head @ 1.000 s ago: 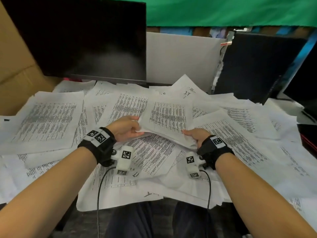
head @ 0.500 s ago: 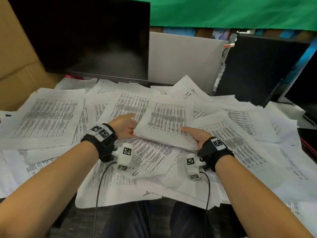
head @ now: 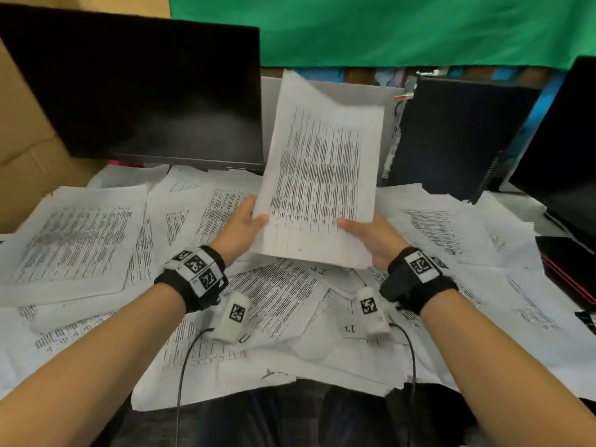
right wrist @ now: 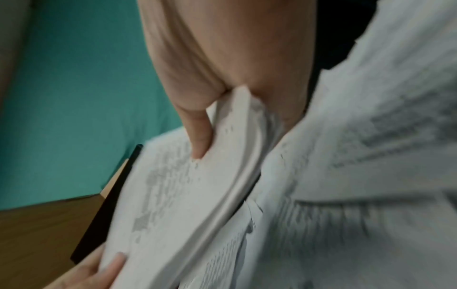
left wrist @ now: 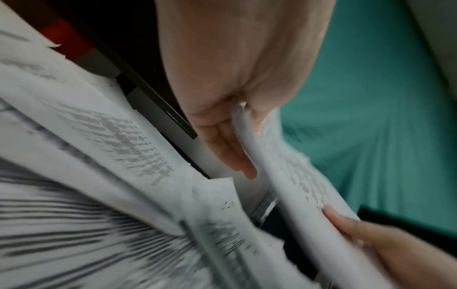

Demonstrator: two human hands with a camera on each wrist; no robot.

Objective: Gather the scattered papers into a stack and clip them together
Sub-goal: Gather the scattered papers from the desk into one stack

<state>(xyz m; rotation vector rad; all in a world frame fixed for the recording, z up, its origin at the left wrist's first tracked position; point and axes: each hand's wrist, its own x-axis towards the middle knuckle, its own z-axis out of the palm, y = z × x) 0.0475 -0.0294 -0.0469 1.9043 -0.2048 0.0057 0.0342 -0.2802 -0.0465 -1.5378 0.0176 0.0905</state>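
Stack of papers is up off the desk, held near upright, tilted back toward the monitor, printed face to the camera. Top sheet shows dense columns of black print with ruled lines; bottom margin is blank. Upper edge is ragged, one sheet poking out at the top left corner. Wrist views show a thick white edge, many sheets, slightly bowed.

Left hand pinches the lower left edge, thumb on the front, fingers behind. Right hand pinches the lower right edge the same way, thumb on the printed face, rest of the hand behind.

Loose papers of the same print cover the desk below and to both sides, overlapping at odd angles, some hanging over the near edge. Dark PC case stands right of the held stack, green cloth behind, cardboard at far left.
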